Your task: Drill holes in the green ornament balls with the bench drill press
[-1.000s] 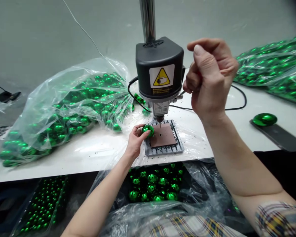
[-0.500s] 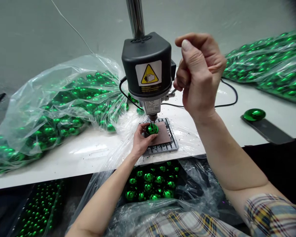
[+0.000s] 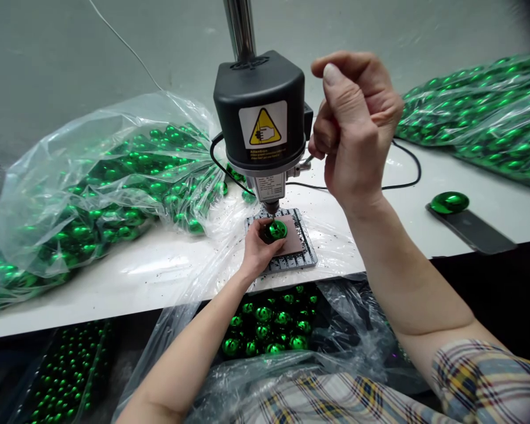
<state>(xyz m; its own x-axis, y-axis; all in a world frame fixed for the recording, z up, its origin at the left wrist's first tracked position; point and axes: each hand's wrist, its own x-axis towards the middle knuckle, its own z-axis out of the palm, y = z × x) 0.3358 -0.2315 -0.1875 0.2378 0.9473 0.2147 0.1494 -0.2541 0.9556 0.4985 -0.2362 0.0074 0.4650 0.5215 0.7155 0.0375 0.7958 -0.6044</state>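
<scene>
My left hand (image 3: 260,247) grips a shiny green ball (image 3: 277,230) between thumb and fingers. The ball rests on a pinkish-brown pad (image 3: 294,240) over the slotted metal base (image 3: 310,257) of a small drill press (image 3: 259,112). The chuck (image 3: 271,207) sits just above the ball; whether the bit touches it I cannot tell. Raised beside the motor housing, my right hand (image 3: 357,126) is closed around the press's feed lever (image 3: 308,160), whose grip end is hidden by the fingers.
Clear bags of green balls lie left (image 3: 115,176) and right (image 3: 481,112). Below the table edge is a plastic-lined container of balls (image 3: 265,324). A phone (image 3: 481,232) with one green ball (image 3: 449,202) lies right. A black cable (image 3: 417,168) runs behind. Dark shavings dot the tabletop.
My left hand and the green ball have shifted slightly right across the pad. My right hand keeps its closed pose near the lever. The whole view has moved a little.
</scene>
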